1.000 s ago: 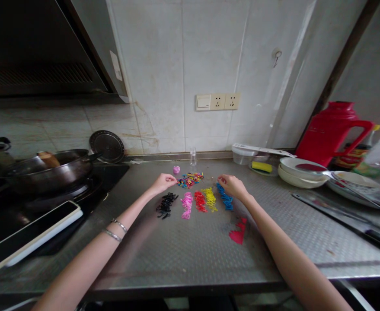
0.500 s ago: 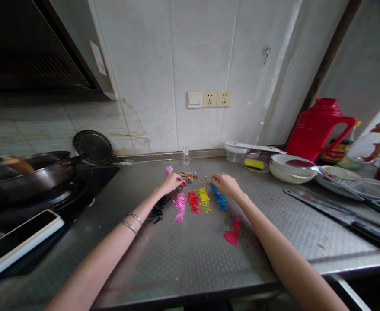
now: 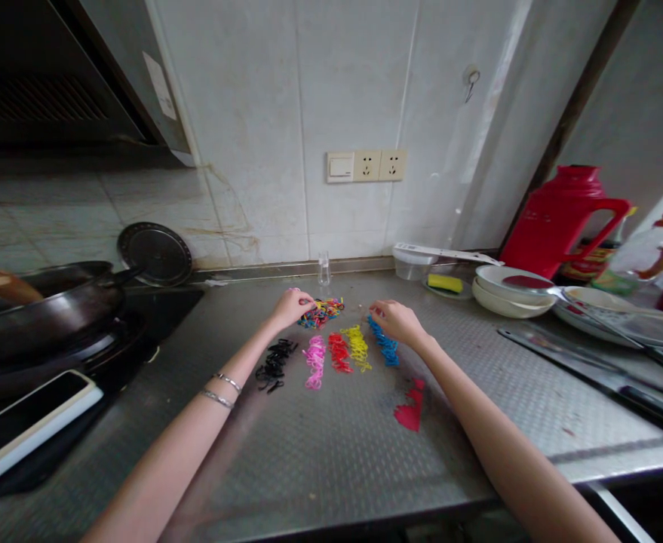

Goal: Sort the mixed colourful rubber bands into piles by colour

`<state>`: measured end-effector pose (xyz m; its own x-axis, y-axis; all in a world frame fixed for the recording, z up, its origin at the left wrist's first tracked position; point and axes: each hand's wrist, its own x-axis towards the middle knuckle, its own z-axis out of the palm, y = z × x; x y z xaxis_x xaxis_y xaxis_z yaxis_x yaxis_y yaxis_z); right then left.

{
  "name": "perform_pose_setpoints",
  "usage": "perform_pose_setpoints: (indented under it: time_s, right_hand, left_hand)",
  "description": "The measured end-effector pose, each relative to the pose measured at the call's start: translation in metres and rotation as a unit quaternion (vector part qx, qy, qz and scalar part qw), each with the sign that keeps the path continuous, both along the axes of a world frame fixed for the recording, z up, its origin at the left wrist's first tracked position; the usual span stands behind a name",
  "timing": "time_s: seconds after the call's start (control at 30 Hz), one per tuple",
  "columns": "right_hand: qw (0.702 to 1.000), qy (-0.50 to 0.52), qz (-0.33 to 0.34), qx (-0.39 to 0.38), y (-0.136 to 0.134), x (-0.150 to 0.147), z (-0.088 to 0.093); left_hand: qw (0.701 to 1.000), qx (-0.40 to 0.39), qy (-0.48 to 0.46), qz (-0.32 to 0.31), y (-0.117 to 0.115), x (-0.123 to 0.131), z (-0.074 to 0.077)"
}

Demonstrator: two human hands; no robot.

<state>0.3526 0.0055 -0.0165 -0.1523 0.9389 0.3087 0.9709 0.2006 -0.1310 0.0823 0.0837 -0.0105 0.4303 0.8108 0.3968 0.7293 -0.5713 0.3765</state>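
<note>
My left hand is closed in a pinch at the left edge of a mixed-colour pile of small bands; what its fingertips hold is too small to name. At the top of the blue bands is my right hand, its fingers curled together and their contents hidden. Between and in front of the hands lie black bands, pink bands, red bands and yellow bands, in separate groups on the metal counter.
A small clear bottle stands by the wall. Red scraps lie near my right forearm. Bowls, a red thermos and a long utensil are on the right. A pan and a phone are on the left.
My left hand has shifted slightly left and up, uncovering more of the mixed pile and the black bands. My right hand has barely moved. The view has shifted slightly.
</note>
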Motion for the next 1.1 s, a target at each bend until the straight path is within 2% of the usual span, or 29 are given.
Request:
perform_pose_setpoints:
  time_s: [0.13,0.23,0.5,0.63,0.83,0.97,1.1]
  right_hand:
    - [1.000,-0.005,-0.002,-0.003,0.001,-0.001,-0.002]
    - [1.000,-0.004,-0.001,-0.005,0.001,-0.001,-0.002]
    - [0.998,0.047,0.028,0.025,0.000,-0.006,-0.004]
    - [0.990,0.110,0.081,0.035,0.005,-0.021,-0.001]
    - [0.966,0.179,0.187,-0.023,0.033,-0.056,0.006]
    - [0.956,0.190,0.218,-0.050,0.050,-0.077,0.008]
    - [0.956,0.170,0.231,-0.059,0.055,-0.089,0.009]
  left_hand:
    - [0.999,-0.019,0.028,0.017,-0.001,-0.007,0.000]
    - [0.999,-0.039,0.036,0.006,-0.001,-0.012,0.000]
    - [0.995,-0.089,-0.031,-0.037,0.000,-0.015,0.003]
    - [0.993,-0.094,-0.055,-0.046,0.000,-0.013,0.006]
    - [0.986,-0.126,-0.095,-0.053,-0.005,-0.006,0.011]
    - [0.981,-0.151,-0.102,-0.060,-0.009,-0.003,0.011]
    - [0.978,-0.159,-0.116,-0.072,-0.008,-0.003,0.010]
